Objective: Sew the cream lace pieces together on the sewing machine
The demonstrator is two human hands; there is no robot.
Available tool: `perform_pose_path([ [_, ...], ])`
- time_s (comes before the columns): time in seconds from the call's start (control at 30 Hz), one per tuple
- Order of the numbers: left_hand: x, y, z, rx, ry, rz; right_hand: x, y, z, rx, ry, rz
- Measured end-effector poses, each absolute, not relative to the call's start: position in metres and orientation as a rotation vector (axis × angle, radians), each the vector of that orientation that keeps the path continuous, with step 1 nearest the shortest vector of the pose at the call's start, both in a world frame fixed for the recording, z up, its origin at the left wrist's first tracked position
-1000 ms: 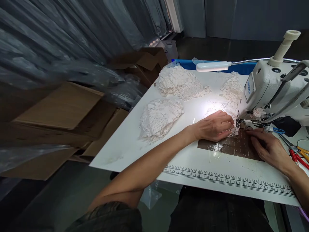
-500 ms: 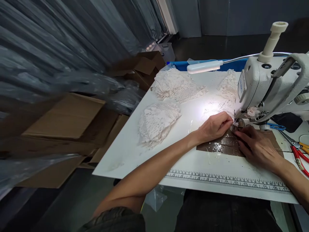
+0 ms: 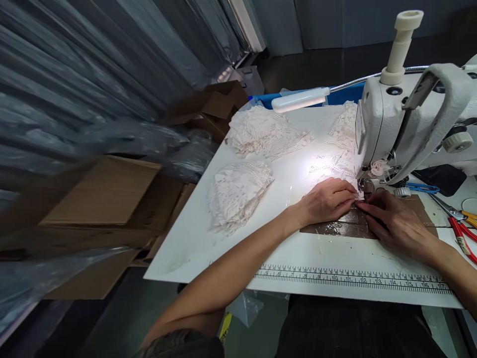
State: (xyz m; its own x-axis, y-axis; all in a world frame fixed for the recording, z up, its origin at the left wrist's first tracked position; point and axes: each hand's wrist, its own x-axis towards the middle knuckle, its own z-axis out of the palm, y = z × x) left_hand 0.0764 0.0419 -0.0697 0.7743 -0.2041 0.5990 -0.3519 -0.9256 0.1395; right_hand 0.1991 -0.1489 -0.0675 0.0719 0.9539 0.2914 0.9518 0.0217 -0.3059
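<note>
White openwork lace cloth [image 3: 337,161] is at the needle end of a pale metal sewing machine [image 3: 378,114], and its long run trails away toward the far edge of the white desk [image 3: 175,256]. Both hands meet at its near end! Left hand [image 3: 330,200] comes in from the left edge's side, fingers curled together, gathered on a pinch of lace right beside the needle, and it's the nearer one to the trailing length. Right hand [image 3: 391,219] sits across from it, over the shiny brown patch [image 3: 326,228], thumb and forefinger almost together at the lace's near tip; whether they grip or just press, I can't tell. Fingertips nearly touching, lace straight beyond them, machine to the right.
</note>
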Motion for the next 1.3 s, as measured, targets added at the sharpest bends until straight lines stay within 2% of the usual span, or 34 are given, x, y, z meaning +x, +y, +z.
perform_pose_path([
  [0.3,0.078,0.044,-0.072,2.923,-0.507,0.767,0.199,-0.150,-0.070,-1.908,-1.880,-0.012],
  [0.5,0.077,0.041,-0.070,3.009,-0.553,0.804,0.217,-0.156,-0.052,-1.849,-1.622,0.229],
  [0.67,0.074,0.040,-0.066,2.956,-0.620,0.716,0.255,-0.164,-0.038,-2.103,-1.483,-0.076],
  [0.83,0.072,0.041,-0.063,2.977,-0.686,0.509,0.280,-0.169,-0.053,-2.299,-1.760,-0.293],
  [1.03,0.075,0.041,-0.069,2.996,-0.604,0.570,0.275,-0.170,-0.055,-2.244,-1.851,-0.445],
  [1.3,0.073,0.041,-0.071,2.947,-0.557,0.669,0.259,-0.173,-0.055,-2.084,-1.647,-0.463],
])
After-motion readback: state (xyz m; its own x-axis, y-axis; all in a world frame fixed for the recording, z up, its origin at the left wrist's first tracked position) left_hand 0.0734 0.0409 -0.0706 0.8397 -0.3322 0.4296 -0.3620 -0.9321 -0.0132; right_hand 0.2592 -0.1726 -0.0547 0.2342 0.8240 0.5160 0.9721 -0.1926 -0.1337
